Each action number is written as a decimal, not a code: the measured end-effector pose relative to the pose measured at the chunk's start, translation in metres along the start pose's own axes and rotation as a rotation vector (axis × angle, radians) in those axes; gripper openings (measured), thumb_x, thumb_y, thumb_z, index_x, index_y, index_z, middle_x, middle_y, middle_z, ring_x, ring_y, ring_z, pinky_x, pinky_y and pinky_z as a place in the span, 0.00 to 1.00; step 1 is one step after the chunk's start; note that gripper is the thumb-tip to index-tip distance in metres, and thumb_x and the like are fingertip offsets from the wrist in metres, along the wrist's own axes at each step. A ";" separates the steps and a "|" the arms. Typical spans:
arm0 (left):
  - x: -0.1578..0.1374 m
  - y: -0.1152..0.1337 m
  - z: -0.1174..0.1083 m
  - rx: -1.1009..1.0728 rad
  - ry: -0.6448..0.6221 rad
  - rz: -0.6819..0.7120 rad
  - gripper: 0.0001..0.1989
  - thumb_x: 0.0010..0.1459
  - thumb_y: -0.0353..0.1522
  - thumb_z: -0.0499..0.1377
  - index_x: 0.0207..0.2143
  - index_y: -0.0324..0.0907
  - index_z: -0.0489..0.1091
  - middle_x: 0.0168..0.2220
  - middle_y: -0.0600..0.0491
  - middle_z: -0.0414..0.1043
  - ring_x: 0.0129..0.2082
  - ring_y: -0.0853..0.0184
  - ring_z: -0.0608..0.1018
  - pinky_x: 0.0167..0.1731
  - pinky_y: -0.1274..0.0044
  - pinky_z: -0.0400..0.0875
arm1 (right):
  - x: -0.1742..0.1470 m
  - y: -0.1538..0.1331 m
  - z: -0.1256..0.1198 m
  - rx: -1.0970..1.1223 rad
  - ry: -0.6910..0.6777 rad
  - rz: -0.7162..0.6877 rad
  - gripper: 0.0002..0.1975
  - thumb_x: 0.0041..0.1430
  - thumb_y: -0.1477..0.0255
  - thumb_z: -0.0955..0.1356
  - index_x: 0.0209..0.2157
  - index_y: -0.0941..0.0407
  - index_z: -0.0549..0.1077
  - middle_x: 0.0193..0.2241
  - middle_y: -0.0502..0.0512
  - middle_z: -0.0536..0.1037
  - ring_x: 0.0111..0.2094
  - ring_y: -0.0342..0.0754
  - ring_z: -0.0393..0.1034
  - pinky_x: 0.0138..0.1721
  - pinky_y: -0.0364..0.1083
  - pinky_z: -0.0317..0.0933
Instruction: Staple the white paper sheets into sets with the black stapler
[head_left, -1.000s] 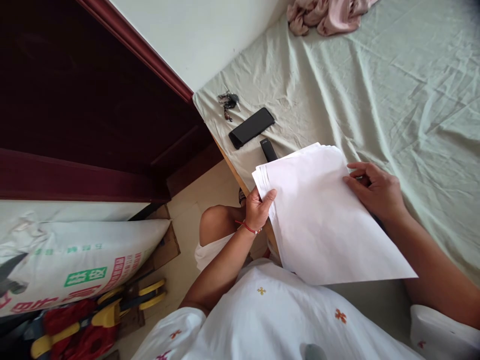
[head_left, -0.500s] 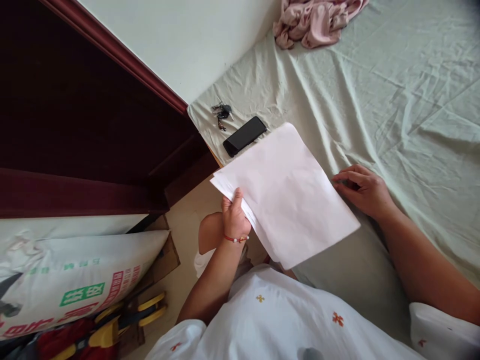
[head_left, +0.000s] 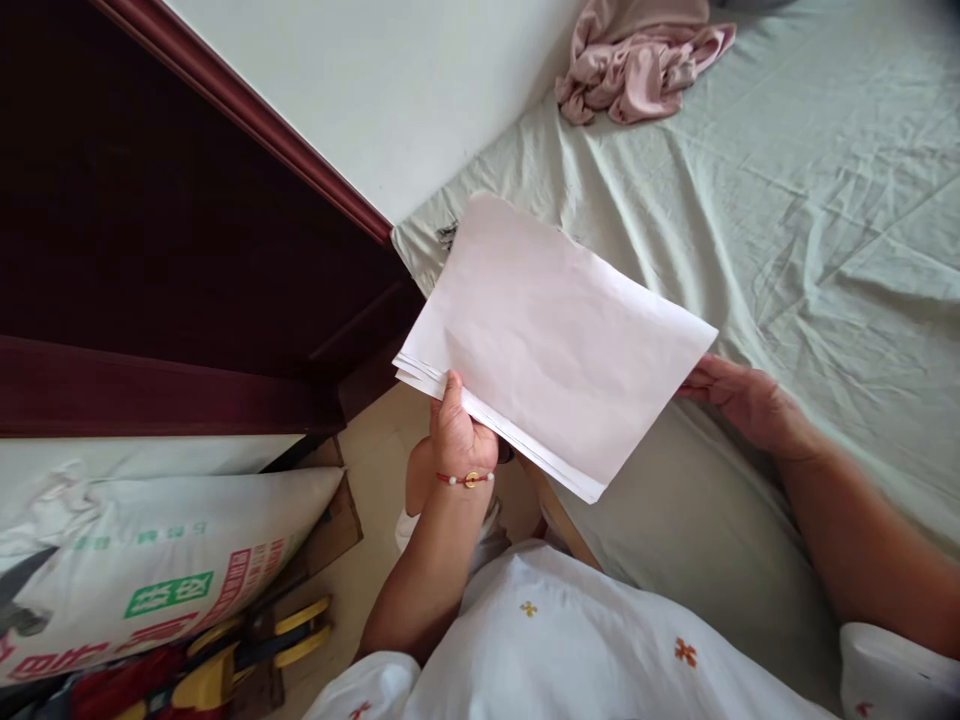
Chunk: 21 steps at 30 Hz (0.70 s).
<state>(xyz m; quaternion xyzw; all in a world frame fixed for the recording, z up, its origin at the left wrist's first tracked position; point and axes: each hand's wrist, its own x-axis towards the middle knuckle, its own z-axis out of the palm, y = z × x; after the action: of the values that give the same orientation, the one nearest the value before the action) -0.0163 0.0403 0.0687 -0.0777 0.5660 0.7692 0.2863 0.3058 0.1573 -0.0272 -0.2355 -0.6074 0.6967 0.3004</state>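
Several sheets of white paper [head_left: 559, 345] lie stacked together in front of me, raised above the bed's edge. My left hand [head_left: 461, 430] is closed on their near left edge, thumb on top and the other fingers hidden underneath. A red bracelet circles that wrist. At the right side of the stack is my right hand [head_left: 742, 398], its fingers stretched out flat. Its fingertips pass under or behind the right corner of the paper, and whether they touch it I cannot tell. Most of the keys [head_left: 447, 236] are covered by the paper's far left corner.
A wrinkled pale green sheet [head_left: 847, 200] covers the bed. Crumpled pink cloth [head_left: 637, 75] lies by the wall. Dark red wooden furniture [head_left: 187, 220] stands at left. Below it are a large printed white sack [head_left: 187, 540] and a yellow-and-black object [head_left: 300, 632] on the floor.
The paper has turned and shifted left, now hiding the black phone and most of the keys. My right hand's fingers have straightened and come to the paper's right corner. My left hand keeps its hold.
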 end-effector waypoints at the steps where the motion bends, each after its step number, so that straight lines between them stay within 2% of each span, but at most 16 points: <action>1: 0.000 0.003 0.003 -0.014 -0.004 -0.003 0.13 0.72 0.29 0.61 0.56 0.40 0.79 0.61 0.45 0.82 0.67 0.59 0.79 0.68 0.66 0.75 | 0.000 0.001 0.002 0.078 -0.049 -0.013 0.42 0.65 0.36 0.65 0.70 0.46 0.74 0.65 0.65 0.79 0.62 0.62 0.76 0.65 0.60 0.68; 3: -0.002 0.006 0.010 -0.035 -0.005 -0.006 0.15 0.73 0.29 0.60 0.58 0.39 0.78 0.62 0.44 0.81 0.68 0.59 0.78 0.69 0.66 0.75 | 0.001 0.001 0.009 0.160 -0.130 -0.023 0.38 0.67 0.44 0.71 0.74 0.41 0.68 0.70 0.62 0.74 0.67 0.60 0.72 0.67 0.60 0.66; 5: -0.006 0.006 0.016 -0.042 -0.010 -0.006 0.17 0.73 0.29 0.60 0.61 0.39 0.77 0.62 0.44 0.81 0.68 0.59 0.78 0.69 0.66 0.74 | 0.003 0.000 0.019 0.189 -0.187 0.006 0.38 0.66 0.47 0.73 0.73 0.40 0.68 0.70 0.61 0.75 0.67 0.59 0.72 0.66 0.60 0.68; 7: -0.011 0.004 0.019 -0.047 -0.047 -0.024 0.19 0.73 0.29 0.60 0.63 0.40 0.76 0.63 0.45 0.81 0.69 0.59 0.77 0.70 0.66 0.73 | 0.005 -0.002 0.027 0.201 -0.240 0.072 0.38 0.63 0.44 0.74 0.69 0.45 0.73 0.63 0.64 0.81 0.61 0.60 0.78 0.60 0.58 0.73; 9: -0.016 0.002 0.021 -0.052 -0.081 -0.061 0.20 0.74 0.30 0.59 0.65 0.41 0.75 0.63 0.45 0.81 0.69 0.60 0.77 0.70 0.67 0.72 | 0.006 -0.008 0.031 0.149 -0.310 0.178 0.35 0.61 0.42 0.74 0.57 0.53 0.83 0.50 0.64 0.87 0.48 0.57 0.84 0.50 0.52 0.78; 11: -0.018 0.001 0.021 -0.051 -0.085 -0.089 0.20 0.75 0.30 0.59 0.66 0.41 0.75 0.62 0.45 0.81 0.69 0.61 0.77 0.71 0.67 0.72 | 0.006 -0.015 0.030 0.083 -0.441 0.320 0.31 0.63 0.42 0.74 0.47 0.57 0.86 0.39 0.63 0.89 0.38 0.52 0.85 0.40 0.46 0.78; 12: -0.017 0.002 0.021 -0.045 -0.079 -0.092 0.20 0.75 0.31 0.58 0.66 0.41 0.74 0.62 0.45 0.82 0.68 0.61 0.78 0.71 0.67 0.72 | 0.004 -0.019 0.029 0.070 -0.523 0.390 0.30 0.63 0.43 0.74 0.46 0.57 0.87 0.37 0.63 0.89 0.37 0.51 0.85 0.38 0.45 0.77; 14: -0.013 0.005 0.021 -0.022 -0.082 -0.085 0.21 0.76 0.32 0.57 0.67 0.41 0.74 0.60 0.45 0.83 0.67 0.60 0.79 0.69 0.67 0.74 | 0.001 -0.025 0.027 0.101 -0.626 0.486 0.31 0.63 0.46 0.75 0.54 0.57 0.85 0.42 0.64 0.89 0.43 0.54 0.86 0.38 0.46 0.78; 16: -0.008 0.008 0.021 0.006 -0.130 -0.071 0.21 0.76 0.34 0.58 0.67 0.41 0.74 0.59 0.44 0.84 0.64 0.58 0.82 0.67 0.67 0.76 | 0.000 -0.025 0.029 0.160 -0.588 0.456 0.35 0.61 0.48 0.77 0.63 0.54 0.80 0.50 0.66 0.88 0.52 0.57 0.85 0.46 0.50 0.79; 18: -0.005 0.009 0.021 0.022 -0.189 -0.069 0.22 0.76 0.36 0.58 0.67 0.40 0.74 0.58 0.43 0.84 0.62 0.57 0.83 0.66 0.67 0.78 | 0.001 -0.021 0.035 0.226 -0.478 0.344 0.39 0.60 0.48 0.78 0.67 0.50 0.76 0.57 0.66 0.85 0.57 0.58 0.82 0.56 0.55 0.76; 21: -0.008 0.005 0.022 0.009 -0.205 -0.088 0.21 0.76 0.35 0.57 0.66 0.38 0.75 0.56 0.42 0.85 0.60 0.58 0.84 0.65 0.67 0.78 | 0.008 -0.013 0.042 0.304 -0.261 0.181 0.41 0.58 0.43 0.77 0.67 0.49 0.75 0.57 0.66 0.85 0.59 0.61 0.81 0.61 0.60 0.72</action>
<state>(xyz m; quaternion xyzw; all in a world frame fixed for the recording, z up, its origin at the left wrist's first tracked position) -0.0082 0.0566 0.0837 -0.0221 0.5333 0.7573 0.3763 0.2727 0.1339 -0.0073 -0.1490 -0.5053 0.8290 0.1876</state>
